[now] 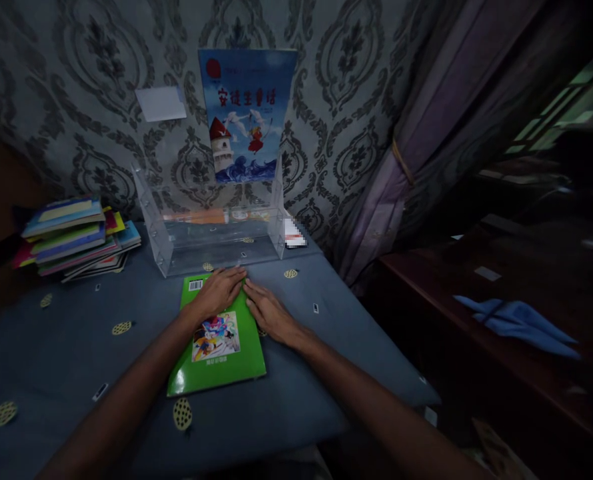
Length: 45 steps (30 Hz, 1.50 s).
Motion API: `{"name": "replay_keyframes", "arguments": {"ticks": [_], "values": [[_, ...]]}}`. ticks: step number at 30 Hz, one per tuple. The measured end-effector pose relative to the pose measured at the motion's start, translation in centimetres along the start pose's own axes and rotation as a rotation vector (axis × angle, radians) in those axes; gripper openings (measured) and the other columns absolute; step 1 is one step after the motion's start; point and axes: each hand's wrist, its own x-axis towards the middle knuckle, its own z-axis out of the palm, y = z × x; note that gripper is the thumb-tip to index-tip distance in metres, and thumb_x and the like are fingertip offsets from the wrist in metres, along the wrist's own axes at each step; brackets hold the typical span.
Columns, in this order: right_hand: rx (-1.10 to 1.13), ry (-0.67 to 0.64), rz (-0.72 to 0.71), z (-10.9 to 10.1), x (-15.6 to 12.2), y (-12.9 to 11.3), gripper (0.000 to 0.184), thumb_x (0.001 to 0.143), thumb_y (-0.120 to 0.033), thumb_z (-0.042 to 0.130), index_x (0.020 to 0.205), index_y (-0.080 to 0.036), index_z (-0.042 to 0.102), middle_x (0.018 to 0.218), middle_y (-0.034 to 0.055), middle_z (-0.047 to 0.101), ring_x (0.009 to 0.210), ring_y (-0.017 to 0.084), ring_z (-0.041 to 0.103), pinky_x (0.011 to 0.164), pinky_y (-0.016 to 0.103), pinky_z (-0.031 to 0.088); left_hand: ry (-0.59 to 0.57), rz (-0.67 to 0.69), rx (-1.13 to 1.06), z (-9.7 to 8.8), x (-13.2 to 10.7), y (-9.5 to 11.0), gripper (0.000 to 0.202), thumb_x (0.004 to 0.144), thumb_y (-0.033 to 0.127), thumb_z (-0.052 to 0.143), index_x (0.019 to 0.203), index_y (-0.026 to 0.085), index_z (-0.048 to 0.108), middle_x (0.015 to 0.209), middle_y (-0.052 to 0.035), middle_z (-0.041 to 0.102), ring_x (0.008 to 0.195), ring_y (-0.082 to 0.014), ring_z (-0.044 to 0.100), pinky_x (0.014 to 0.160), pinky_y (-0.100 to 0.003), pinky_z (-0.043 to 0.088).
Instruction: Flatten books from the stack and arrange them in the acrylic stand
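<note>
A green picture book (216, 353) lies flat on the blue-grey cloth, back cover up, with a barcode near its far left corner. My left hand (220, 291) rests on the book's far end, fingers laid flat and close together. My right hand (270, 313) lies flat at the book's far right edge, fingers stretched toward the left hand. Just beyond the hands stands a clear acrylic book rack (216, 233). A blue picture book (245, 113) stands upright in it against the wall.
A stack of several colourful books (74, 237) sits at the back left. The blue-grey cloth with yellow dots (66, 347) covers the surface. A purple curtain (416, 133) hangs at right, above a dark wooden ledge holding a blue cloth (516, 323).
</note>
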Motion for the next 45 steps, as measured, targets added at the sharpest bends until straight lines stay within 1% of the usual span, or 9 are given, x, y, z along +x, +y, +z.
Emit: {"name": "replay_keyframes", "arguments": {"ticks": [5,9,17,22,27,32,36,42,45], "values": [[-0.072,0.018,0.006,-0.2,-0.1,-0.9,0.042,0.096,-0.024,0.042,0.135,-0.016,0.057,0.143,0.0144,0.055,0.132,0.026,0.052,0.114,0.048,0.039,-0.062,0.034,-0.063,-0.9,-0.7,0.2,0.041,0.101,0.029,0.036,0.137,0.021,0.054,0.145,-0.0076,0.053,0.137,-0.0206,0.047,0.116,-0.047,0.032],[-0.115,0.04,0.03,-0.1,-0.3,-1.2,0.039,0.095,-0.023,0.044,0.13,-0.017,0.062,0.139,0.013,0.059,0.126,0.027,0.058,0.11,0.045,0.045,-0.12,0.096,-0.112,-1.5,-1.3,0.3,0.042,0.102,0.03,0.035,0.141,0.021,0.05,0.149,-0.0063,0.049,0.139,-0.0179,0.044,0.119,-0.044,0.027],[-0.077,0.014,0.046,-0.3,-0.1,-1.4,0.04,0.094,-0.022,0.046,0.128,-0.01,0.062,0.139,0.0198,0.057,0.128,0.031,0.056,0.11,0.049,0.042,-0.116,0.089,-0.067,-1.6,-1.4,0.6,0.043,0.102,0.029,0.033,0.14,0.02,0.05,0.148,-0.0067,0.05,0.139,-0.018,0.043,0.118,-0.043,0.027],[-0.054,0.006,0.039,-0.3,-1.2,-2.0,0.039,0.095,-0.024,0.046,0.129,-0.014,0.062,0.14,0.0184,0.056,0.128,0.032,0.056,0.109,0.052,0.042,-0.138,0.065,-0.029,-1.9,-1.8,1.5,0.044,0.102,0.03,0.033,0.14,0.016,0.051,0.15,-0.0095,0.048,0.141,-0.0207,0.041,0.118,-0.044,0.027],[-0.056,-0.014,0.023,-0.5,-2.5,-2.1,0.041,0.096,-0.027,0.045,0.132,-0.015,0.06,0.142,0.016,0.055,0.129,0.029,0.055,0.109,0.048,0.044,-0.146,0.104,-0.087,-2.1,-2.6,2.2,0.044,0.103,0.035,0.031,0.142,0.021,0.048,0.149,-0.0056,0.05,0.142,-0.0181,0.038,0.119,-0.043,0.024],[-0.04,-0.015,0.021,-0.4,-2.5,-2.0,0.042,0.096,-0.027,0.045,0.134,-0.017,0.059,0.144,0.0136,0.054,0.131,0.028,0.053,0.11,0.049,0.042,-0.16,0.095,-0.095,-2.0,-2.6,2.2,0.045,0.104,0.036,0.031,0.143,0.021,0.047,0.149,-0.0062,0.05,0.142,-0.0193,0.038,0.119,-0.044,0.024],[-0.066,-0.029,0.029,-0.5,-2.8,-2.4,0.042,0.096,-0.027,0.045,0.134,-0.014,0.059,0.143,0.0159,0.054,0.131,0.028,0.052,0.111,0.049,0.041,-0.163,0.088,-0.079,-2.2,-2.6,2.3,0.045,0.104,0.035,0.031,0.143,0.019,0.047,0.149,-0.0069,0.049,0.142,-0.0189,0.038,0.119,-0.044,0.023],[-0.022,-0.068,0.015,-1.3,-5.1,-3.8,0.045,0.097,-0.033,0.048,0.139,-0.019,0.054,0.149,0.014,0.048,0.134,0.029,0.049,0.113,0.049,0.039,-0.185,0.1,-0.11,-2.7,-3.1,2.8,0.044,0.103,0.035,0.032,0.141,0.022,0.049,0.149,-0.0058,0.049,0.142,-0.0188,0.039,0.119,-0.044,0.024],[0.007,-0.13,0.0,-1.9,-6.6,-4.4,0.058,0.094,-0.044,0.056,0.146,-0.021,0.046,0.156,0.0137,0.037,0.141,0.03,0.041,0.115,0.05,0.036,-0.18,0.117,-0.145,-2.8,-3.4,3.1,0.043,0.102,0.034,0.034,0.141,0.023,0.05,0.149,-0.0047,0.049,0.142,-0.0186,0.039,0.119,-0.044,0.024]]}}
